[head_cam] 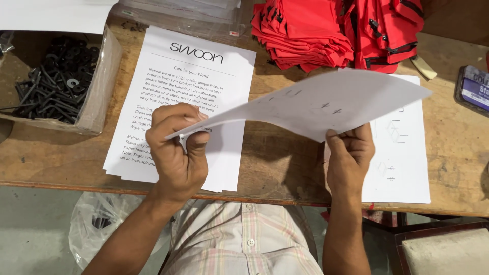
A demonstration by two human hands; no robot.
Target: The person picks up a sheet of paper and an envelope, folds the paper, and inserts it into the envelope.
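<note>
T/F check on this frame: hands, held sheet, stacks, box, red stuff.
1. Both hands hold one white sheet above the wooden table. True: left hand and right hand each pinch an edge.
2. The cardboard box holds white paper clips. False: it holds black metal hardware.
3. A stack of printed sheets lies under the left hand. True.
4. The red fabric items lie on the floor. False: they are piled at the table's far edge.
5. The diagram sheets lie left of the box. False: they lie by the right hand.
</note>
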